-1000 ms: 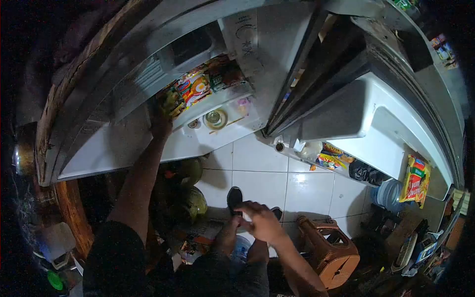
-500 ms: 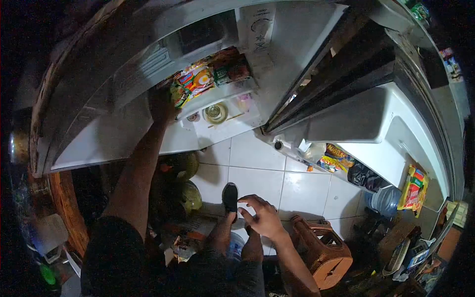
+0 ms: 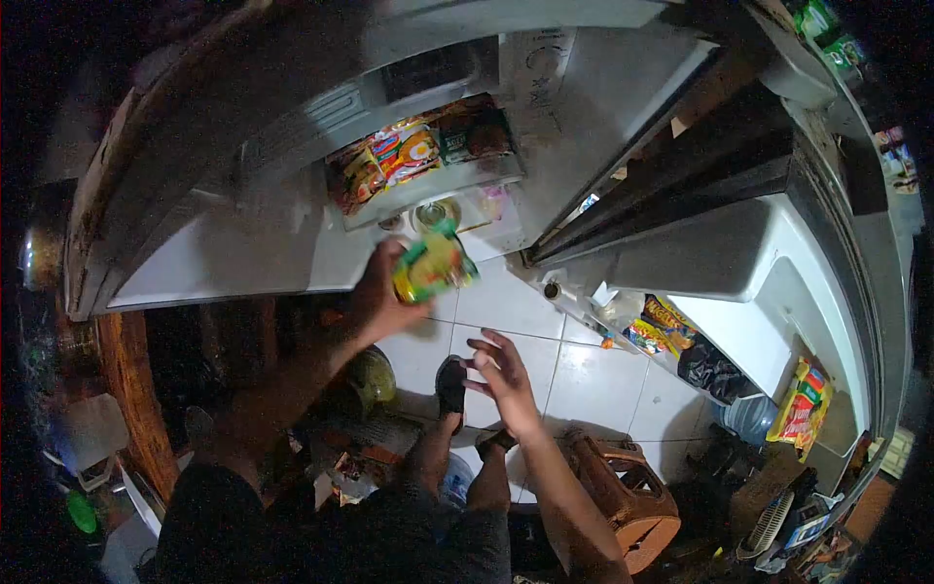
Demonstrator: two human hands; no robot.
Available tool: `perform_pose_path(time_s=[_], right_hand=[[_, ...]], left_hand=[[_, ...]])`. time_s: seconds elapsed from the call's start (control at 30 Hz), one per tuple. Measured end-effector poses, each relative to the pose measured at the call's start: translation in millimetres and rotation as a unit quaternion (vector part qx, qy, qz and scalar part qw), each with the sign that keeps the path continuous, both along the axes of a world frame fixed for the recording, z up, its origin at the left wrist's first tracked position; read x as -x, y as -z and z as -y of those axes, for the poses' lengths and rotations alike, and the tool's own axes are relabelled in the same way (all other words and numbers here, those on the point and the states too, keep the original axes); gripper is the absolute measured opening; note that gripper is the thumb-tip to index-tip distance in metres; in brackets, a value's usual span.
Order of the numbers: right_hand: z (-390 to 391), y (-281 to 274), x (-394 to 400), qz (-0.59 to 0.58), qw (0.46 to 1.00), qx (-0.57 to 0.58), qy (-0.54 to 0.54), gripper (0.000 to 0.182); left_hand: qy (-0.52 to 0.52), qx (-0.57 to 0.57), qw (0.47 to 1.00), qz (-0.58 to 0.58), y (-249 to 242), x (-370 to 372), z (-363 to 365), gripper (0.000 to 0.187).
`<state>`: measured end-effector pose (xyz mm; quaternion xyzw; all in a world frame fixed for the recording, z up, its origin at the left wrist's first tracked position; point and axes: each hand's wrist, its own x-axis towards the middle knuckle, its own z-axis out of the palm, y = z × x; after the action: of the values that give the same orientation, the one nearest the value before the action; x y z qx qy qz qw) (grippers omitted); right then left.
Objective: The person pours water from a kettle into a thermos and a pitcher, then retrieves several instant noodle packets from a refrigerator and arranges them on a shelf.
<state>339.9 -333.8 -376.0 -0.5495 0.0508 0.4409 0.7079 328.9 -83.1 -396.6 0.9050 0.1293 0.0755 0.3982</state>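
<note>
left hand (image 3: 381, 297) gripping a green-yellow packet (image 3: 433, 266) by its edge, holding it in the air just below the door shelf (image 3: 428, 185) where like packets are standing in a row | right hand (image 3: 498, 368) hovering empty, fingers spread wide, palm turned toward the packet, above the tile floor (image 3: 584, 375) | stool (image 3: 632, 492) standing beside the right forearm

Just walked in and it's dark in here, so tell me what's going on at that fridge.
A person stands on the tiled floor in front of an open fridge. Their left hand holds a green and yellow packet just below the door shelf, which is filled with similar colourful packets. The right hand is open and empty, raised toward the packet. The other door's shelf also holds packets. A brown plastic stool stands by the person's right side.
</note>
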Motion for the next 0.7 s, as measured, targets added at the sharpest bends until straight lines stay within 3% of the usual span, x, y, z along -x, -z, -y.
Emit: perform_pose_path(time_s=[0.07,0.1,0.17,0.23,0.3,0.33,0.37,0.4,0.43,0.5,0.7], right_hand=[[-6.9,-3.4,-14.5,-0.111,0.990,-0.056,0.064,0.068],[-10.8,-10.0,-21.0,-0.158,0.979,-0.079,0.103,0.061],[-13.1,-14.6,-29.9,-0.147,0.982,-0.046,0.113,0.053],[-7.1,-2.9,-33.8,-0.147,0.981,-0.033,0.123,0.050],[-1.5,1.8,-37.0,-0.147,0.976,-0.018,0.161,0.048],[3.1,4.7,-38.4,-0.153,0.974,-0.008,0.168,0.043],[8.1,7.7,-40.0,-0.157,0.972,0.002,0.174,0.039],[11.7,6.3,-42.7,-0.158,0.973,0.001,0.171,0.039],[15.2,2.6,-46.0,-0.158,0.974,-0.002,0.164,0.039],[20.8,-3.7,-50.6,-0.157,0.975,0.000,0.159,0.039],[42.2,-20.7,-49.8,-0.121,0.985,0.019,0.120,0.036]], left_hand=[[0.057,0.051,0.997,0.024,-9.5,10.4,24.2,0.085],[0.058,0.051,0.997,0.021,-22.4,10.0,31.0,0.085],[0.160,-0.009,0.987,-0.009,-38.1,9.1,38.9,0.085],[0.165,-0.002,0.986,-0.001,-29.8,6.3,31.8,0.083],[0.078,0.008,0.994,0.075,9.5,1.1,4.4,0.081],[-0.074,0.124,0.988,0.050,30.2,-7.3,-11.2,0.080],[-0.225,0.236,0.945,0.025,58.9,-18.3,-32.0,0.080],[-0.228,0.235,0.945,0.025,119.0,-2.3,-82.7,0.080],[-0.405,0.087,0.908,-0.057,179.2,-18.0,-132.4,0.078],[-0.546,0.316,0.768,-0.108,169.7,-40.5,-152.0,0.081],[-0.428,0.434,0.792,-0.030,165.3,-46.1,-170.1,0.081]])
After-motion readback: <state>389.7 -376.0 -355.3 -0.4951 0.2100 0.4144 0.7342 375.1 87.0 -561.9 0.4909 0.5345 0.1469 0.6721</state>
